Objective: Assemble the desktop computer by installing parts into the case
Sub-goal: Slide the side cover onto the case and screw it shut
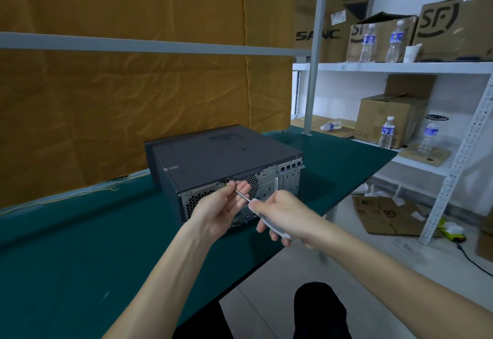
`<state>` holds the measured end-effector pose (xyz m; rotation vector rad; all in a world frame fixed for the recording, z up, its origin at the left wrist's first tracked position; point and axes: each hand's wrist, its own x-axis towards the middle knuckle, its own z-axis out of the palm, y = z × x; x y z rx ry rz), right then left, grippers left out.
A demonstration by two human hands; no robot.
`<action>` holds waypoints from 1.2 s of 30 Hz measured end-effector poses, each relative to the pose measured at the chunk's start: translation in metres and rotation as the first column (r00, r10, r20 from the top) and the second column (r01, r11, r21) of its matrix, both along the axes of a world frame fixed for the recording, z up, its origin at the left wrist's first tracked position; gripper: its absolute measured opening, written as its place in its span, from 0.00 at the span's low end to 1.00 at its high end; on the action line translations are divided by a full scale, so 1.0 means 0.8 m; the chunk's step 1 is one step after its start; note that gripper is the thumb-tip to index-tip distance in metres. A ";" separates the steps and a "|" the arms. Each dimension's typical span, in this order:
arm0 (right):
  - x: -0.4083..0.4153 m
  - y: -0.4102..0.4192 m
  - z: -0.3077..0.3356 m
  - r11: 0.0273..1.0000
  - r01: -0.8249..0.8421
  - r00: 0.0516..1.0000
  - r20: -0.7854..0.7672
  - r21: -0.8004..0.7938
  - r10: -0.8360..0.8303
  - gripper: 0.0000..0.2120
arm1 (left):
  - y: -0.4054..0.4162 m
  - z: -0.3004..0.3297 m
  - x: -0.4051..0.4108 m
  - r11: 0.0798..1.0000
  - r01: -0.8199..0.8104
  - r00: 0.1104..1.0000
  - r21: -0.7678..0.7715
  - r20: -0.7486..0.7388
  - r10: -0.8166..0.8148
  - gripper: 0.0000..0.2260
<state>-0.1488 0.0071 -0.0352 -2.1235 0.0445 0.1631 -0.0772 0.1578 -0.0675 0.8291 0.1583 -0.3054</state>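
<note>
A dark grey desktop computer case (pixel 213 152) lies flat on the green table (pixel 80 245), its perforated rear panel (pixel 202 197) turned toward me and its cover closed. My right hand (pixel 282 216) grips the pale handle of a screwdriver (pixel 244 196). Its thin metal shaft slants up and left to the top edge of the rear panel. My left hand (pixel 221 208) pinches the shaft close to the tip, right against the panel. Whether a screw sits at the tip is hidden by the fingers.
An orange cloth (pixel 133 85) hangs behind the table. White shelving (pixel 400 68) at the right holds cardboard boxes (pixel 389 120) and water bottles (pixel 386 132). A flattened box (pixel 386 216) and a black cable lie on the tiled floor. The table's edge runs diagonally past my knees.
</note>
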 end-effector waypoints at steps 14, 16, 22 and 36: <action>-0.020 0.004 -0.004 0.897 0.120 0.955 0.296 -0.425 0.012 0.19 | -0.004 -0.002 -0.008 0.999 0.017 0.999 0.042 0.045 -0.019 0.07; -0.024 0.008 -0.015 0.745 0.222 0.897 0.432 -0.629 0.098 0.15 | -0.010 -0.004 -0.009 0.997 -0.012 0.999 0.072 0.044 0.008 0.06; -0.009 0.013 0.008 0.973 0.066 0.995 -0.091 0.222 -0.047 0.15 | 0.005 -0.009 -0.008 0.998 0.043 0.993 0.045 0.108 -0.048 0.10; 0.002 0.004 0.001 0.936 0.116 0.983 -0.177 0.332 -0.059 0.12 | 0.049 -0.017 -0.001 -0.137 -0.890 0.455 0.434 0.861 -0.228 0.04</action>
